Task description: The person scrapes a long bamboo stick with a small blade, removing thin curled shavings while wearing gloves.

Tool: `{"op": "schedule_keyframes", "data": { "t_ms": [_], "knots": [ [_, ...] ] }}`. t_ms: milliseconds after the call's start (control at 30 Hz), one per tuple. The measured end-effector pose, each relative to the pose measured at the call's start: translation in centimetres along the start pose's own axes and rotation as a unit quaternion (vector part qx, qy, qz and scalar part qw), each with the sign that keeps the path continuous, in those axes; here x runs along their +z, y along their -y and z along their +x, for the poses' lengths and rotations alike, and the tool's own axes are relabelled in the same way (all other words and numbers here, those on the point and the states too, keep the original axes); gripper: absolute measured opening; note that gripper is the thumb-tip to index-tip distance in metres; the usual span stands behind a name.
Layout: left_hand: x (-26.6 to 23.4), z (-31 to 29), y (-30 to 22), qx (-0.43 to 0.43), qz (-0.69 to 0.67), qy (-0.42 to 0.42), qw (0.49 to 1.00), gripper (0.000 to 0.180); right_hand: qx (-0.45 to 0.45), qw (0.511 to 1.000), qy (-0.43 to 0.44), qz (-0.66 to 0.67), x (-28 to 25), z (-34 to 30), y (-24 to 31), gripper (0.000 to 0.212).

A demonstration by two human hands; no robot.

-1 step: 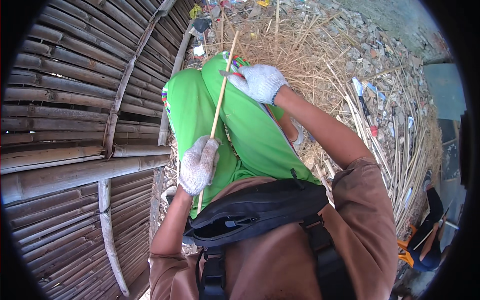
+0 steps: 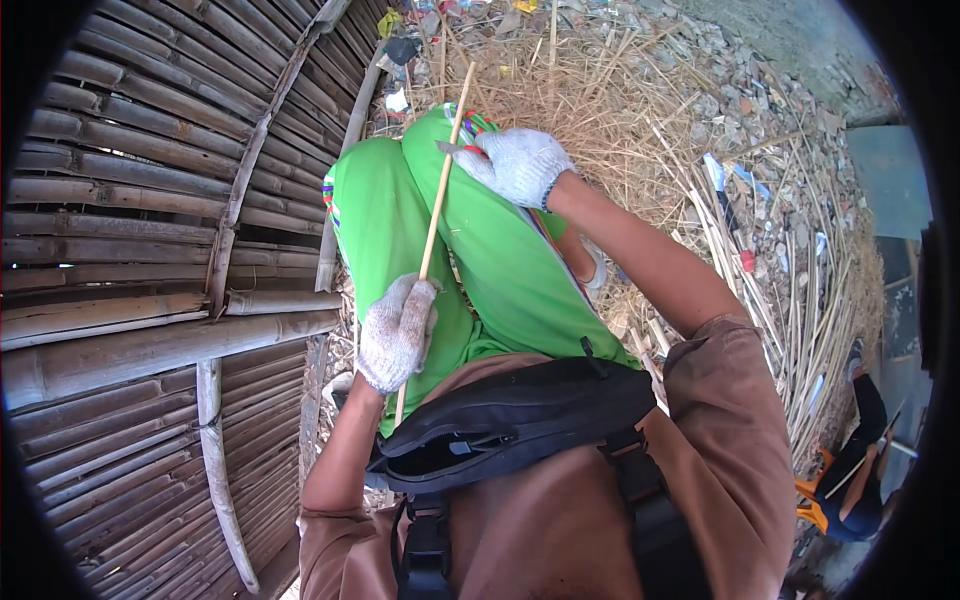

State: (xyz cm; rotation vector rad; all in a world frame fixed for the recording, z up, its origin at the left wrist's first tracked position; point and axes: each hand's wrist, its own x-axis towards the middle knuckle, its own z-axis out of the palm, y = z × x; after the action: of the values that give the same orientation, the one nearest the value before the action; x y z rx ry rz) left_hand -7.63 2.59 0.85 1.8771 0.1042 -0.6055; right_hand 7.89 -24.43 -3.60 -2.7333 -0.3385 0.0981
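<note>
My left hand (image 2: 396,335), in a stained knit glove, is closed round the lower part of a thin bamboo stick (image 2: 441,200). The stick slants up and away over my green-trousered knees, its lower end reaching toward my waist. In a cleaner white glove, my right hand (image 2: 522,168) grips a small knife (image 2: 462,149) with a red handle. Its short blade lies against the stick near the far end, above my right knee. My right fingers hide most of the handle.
A bamboo-slat wall (image 2: 130,190) rises close on my left. Dry shavings (image 2: 590,110) and rubble cover the ground ahead. Long bamboo sticks (image 2: 735,270) lie to the right. An open black waist bag (image 2: 520,420) crosses my lap. Another person (image 2: 862,490) sits at far right.
</note>
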Motion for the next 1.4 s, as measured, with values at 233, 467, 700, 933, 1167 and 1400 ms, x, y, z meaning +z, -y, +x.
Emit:
{"op": "schedule_keyframes", "data": {
  "t_ms": [233, 467, 700, 933, 1167, 1400],
  "knots": [
    [-0.6, -4.1, 3.1, 0.068, 0.068, -0.029, 0.995, 0.039, 0.013, 1.0, 0.0, -0.003, 0.0, 0.2, 0.0, 0.088],
    [-2.4, -10.1, 4.3, 0.091, 0.204, -0.049, 0.974, 0.034, -0.002, 1.0, -0.004, -0.014, -0.2, -0.3, 0.6, 0.087],
    [-3.9, -11.1, 7.0, 0.094, 0.171, -0.038, 0.98, 0.038, -0.001, 1.0, -0.002, -0.011, 0.0, -0.1, -0.1, 0.082],
    [-1.7, -1.2, 0.9, 0.044, 0.081, -0.009, 0.996, 0.038, -0.005, 1.0, 0.005, -0.012, -0.7, -0.2, 0.5, 0.083],
    [-1.4, 0.9, 0.6, 0.068, 0.097, -0.009, 0.993, 0.036, 0.019, 1.0, 0.013, -0.008, -0.6, -0.1, 0.5, 0.086],
    [-2.3, -4.6, 1.9, 0.076, 0.136, -0.012, 0.988, 0.035, 0.031, 0.999, 0.026, -0.008, -0.5, -0.2, 0.9, 0.088]
  ]
}}
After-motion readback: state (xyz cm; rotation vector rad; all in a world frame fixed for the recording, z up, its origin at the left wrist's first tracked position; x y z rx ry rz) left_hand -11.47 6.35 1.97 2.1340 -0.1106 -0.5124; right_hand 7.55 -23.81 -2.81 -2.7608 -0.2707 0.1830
